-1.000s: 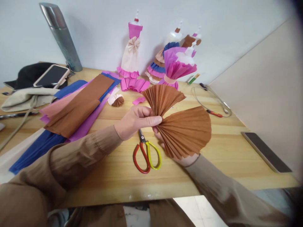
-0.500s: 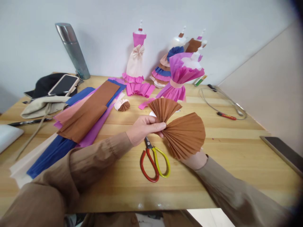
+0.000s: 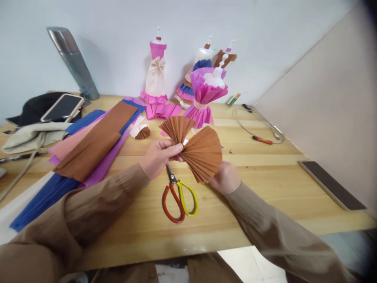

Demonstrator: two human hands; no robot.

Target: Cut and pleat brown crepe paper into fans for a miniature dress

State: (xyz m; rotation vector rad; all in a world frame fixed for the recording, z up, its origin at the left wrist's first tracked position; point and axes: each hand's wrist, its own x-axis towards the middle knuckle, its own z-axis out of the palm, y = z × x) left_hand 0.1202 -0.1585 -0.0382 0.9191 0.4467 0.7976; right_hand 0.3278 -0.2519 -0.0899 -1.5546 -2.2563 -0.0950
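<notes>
A pleated brown paper piece [image 3: 204, 153] spreads into two fans, a smaller one at the upper left and a larger one at the right. My left hand [image 3: 160, 157] pinches its gathered middle between thumb and fingers. At the larger fan's lower right edge is my right hand [image 3: 226, 177], blurred, its fingers partly behind the paper; whether they grip it is unclear. Scissors [image 3: 173, 179] with one red and one yellow handle lie on the wooden table [image 3: 132, 232] just below the fans.
Layered coloured paper strips [image 3: 97, 141] lie at the left, near a phone [image 3: 63, 107] and a bottle [image 3: 73, 63]. Several small dress forms [image 3: 156, 74] stand along the wall. A cable [image 3: 240, 124] and a dark flat object [image 3: 331, 184] lie at the right.
The view has shifted, so most things appear further left. My right hand has come out from under the larger fan to its right edge. My left hand keeps its pinch.
</notes>
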